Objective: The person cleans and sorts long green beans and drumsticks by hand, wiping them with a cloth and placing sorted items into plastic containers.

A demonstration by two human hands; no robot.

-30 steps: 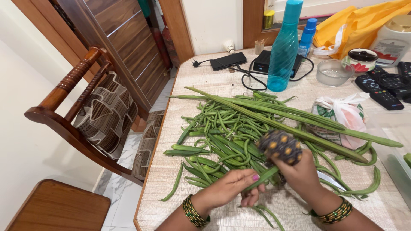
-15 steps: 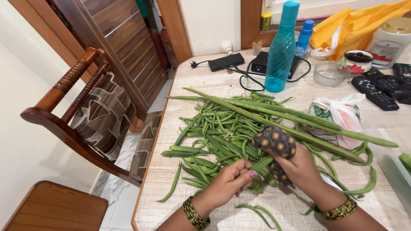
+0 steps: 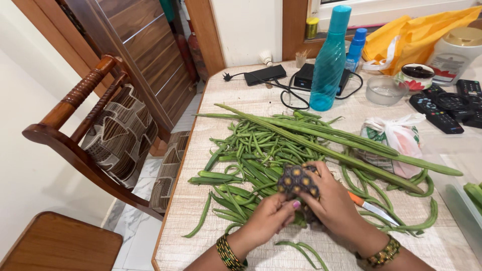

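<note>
My right hand (image 3: 335, 205) is closed around a dark cloth with yellow spots (image 3: 298, 181), held just above the near edge of a pile of green beans (image 3: 256, 150). My left hand (image 3: 271, 217) is curled against the cloth from the left and pinches a green bean (image 3: 300, 220) that is mostly hidden between the two hands. Several long green drumstick pods (image 3: 331, 142) lie diagonally across the pile. A knife with an orange handle (image 3: 372, 208) lies on the table just right of my right hand.
On the wooden table (image 3: 241, 95) stand a teal bottle (image 3: 329, 60), a glass bowl (image 3: 384, 90), a knotted plastic bag (image 3: 397, 138), remotes (image 3: 441, 114), a yellow bag (image 3: 416, 30) and a black adapter with cable (image 3: 266, 74). A wooden chair (image 3: 90, 125) stands at the left.
Both hands have moved left and down toward the bean pile. The cloth came down with my right hand. The bean that showed between the hands is now mostly covered, and the knife is uncovered.
</note>
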